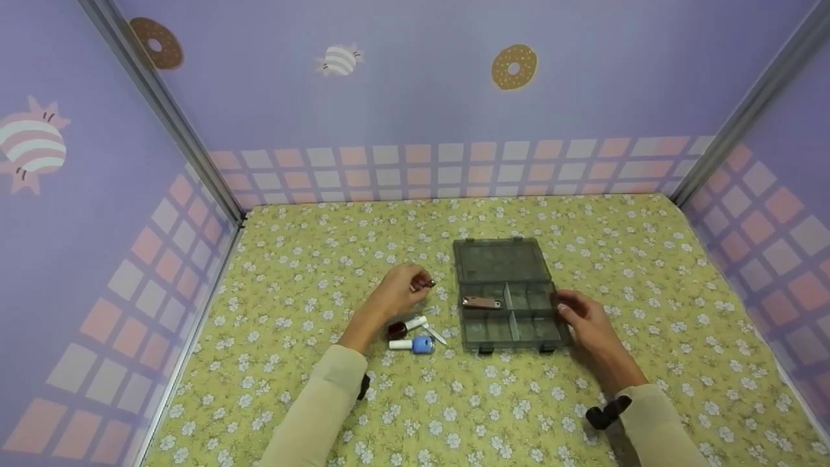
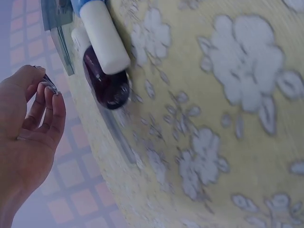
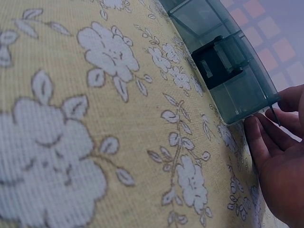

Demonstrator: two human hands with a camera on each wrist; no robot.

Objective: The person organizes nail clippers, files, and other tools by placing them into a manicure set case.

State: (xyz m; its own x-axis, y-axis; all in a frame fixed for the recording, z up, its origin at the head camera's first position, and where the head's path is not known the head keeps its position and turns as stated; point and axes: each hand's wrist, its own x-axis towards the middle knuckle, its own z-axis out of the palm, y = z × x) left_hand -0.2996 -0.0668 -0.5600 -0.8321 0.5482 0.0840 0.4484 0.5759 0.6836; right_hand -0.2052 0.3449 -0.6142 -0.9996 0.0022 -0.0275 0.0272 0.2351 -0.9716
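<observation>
My left hand (image 1: 403, 289) pinches a small shiny metal tool (image 2: 51, 84) between thumb and fingertips; most of it is hidden, so its kind is unclear. It hovers left of a translucent grey compartment box (image 1: 512, 287), whose lid (image 1: 498, 261) lies open toward the back. Inside, a pinkish nail clipper (image 1: 482, 303) sits in the back left compartment. With thumb and fingers, my right hand (image 1: 587, 324) grips the box's right edge. Near my left wrist lie a dark red nail polish bottle (image 1: 397, 331), a blue nail polish bottle (image 1: 423, 344), both white-capped, and a slim pale strip (image 1: 436, 334).
A yellow floral cloth (image 1: 311, 259) covers the table. Purple walls (image 1: 415, 97) with a checkered band stand at the back and on both sides. Two black latches (image 1: 547, 349) face the front of the box.
</observation>
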